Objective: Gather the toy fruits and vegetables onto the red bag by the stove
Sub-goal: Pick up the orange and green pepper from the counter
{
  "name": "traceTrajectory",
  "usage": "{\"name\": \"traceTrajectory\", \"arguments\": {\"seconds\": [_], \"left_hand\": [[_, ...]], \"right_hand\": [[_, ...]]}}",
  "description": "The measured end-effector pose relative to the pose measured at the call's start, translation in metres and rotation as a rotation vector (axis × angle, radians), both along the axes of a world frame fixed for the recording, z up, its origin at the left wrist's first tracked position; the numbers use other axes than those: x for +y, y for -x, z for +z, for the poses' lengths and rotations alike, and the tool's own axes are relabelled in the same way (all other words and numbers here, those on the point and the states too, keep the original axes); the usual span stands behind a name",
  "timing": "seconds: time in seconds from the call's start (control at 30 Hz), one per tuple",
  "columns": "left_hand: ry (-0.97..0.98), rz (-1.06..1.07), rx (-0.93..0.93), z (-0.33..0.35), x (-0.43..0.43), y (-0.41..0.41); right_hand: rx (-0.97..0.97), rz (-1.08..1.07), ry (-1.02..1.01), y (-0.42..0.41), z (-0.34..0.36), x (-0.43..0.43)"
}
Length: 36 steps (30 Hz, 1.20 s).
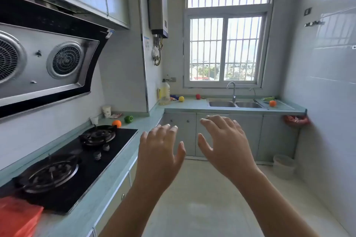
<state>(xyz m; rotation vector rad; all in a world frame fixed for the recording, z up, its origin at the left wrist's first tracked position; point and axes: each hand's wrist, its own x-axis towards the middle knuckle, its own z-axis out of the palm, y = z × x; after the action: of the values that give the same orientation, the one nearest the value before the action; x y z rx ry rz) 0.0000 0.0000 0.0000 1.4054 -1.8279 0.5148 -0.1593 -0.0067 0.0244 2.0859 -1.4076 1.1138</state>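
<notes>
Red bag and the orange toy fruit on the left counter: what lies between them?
The black two-burner gas stove fills that stretch, per the head view.

Two hands (pixel 159 152) (pixel 225 146), two burners (pixel 98 135) (pixel 49 173), two orange toys (pixel 116 123) (pixel 272 103), one red bag (pixel 17 215).

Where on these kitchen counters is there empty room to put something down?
The counter is bare between the green pepper and the wall corner, and again in front of the yellow fruit and red fruit, left of the sink. It is crowded beyond the stove, where the cups, an orange and the pepper sit, and on the drainboard.
</notes>
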Motion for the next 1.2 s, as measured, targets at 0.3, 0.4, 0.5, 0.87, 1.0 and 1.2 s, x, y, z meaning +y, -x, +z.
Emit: {"name": "traceTrajectory", "arguments": {"seconds": [0.3,0.4,0.5,0.87,1.0,1.2], "left_hand": [[0.032,-0.001,0.022,-0.033,-0.065,-0.022],[0.002,-0.036,0.038,-0.048,-0.099,-0.039],[-0.036,-0.032,0.033,-0.056,-0.141,-0.067],[-0.126,0.019,0.101,-0.082,-0.27,-0.162],[-0.136,0.0,0.116,-0.092,-0.308,-0.155],[-0.163,-0.017,0.127,-0.105,-0.385,-0.125]], "right_hand": [[-0.026,0.01,-0.002,-0.027,-0.043,-0.062],[0.005,0.006,-0.044,-0.044,-0.055,-0.096],[0.014,-0.002,-0.084,-0.07,-0.061,-0.137],[-0.047,0.057,-0.156,-0.162,-0.084,-0.264],[-0.064,0.053,-0.182,-0.162,-0.097,-0.304],[-0.085,0.032,-0.192,-0.133,-0.111,-0.382]]}}
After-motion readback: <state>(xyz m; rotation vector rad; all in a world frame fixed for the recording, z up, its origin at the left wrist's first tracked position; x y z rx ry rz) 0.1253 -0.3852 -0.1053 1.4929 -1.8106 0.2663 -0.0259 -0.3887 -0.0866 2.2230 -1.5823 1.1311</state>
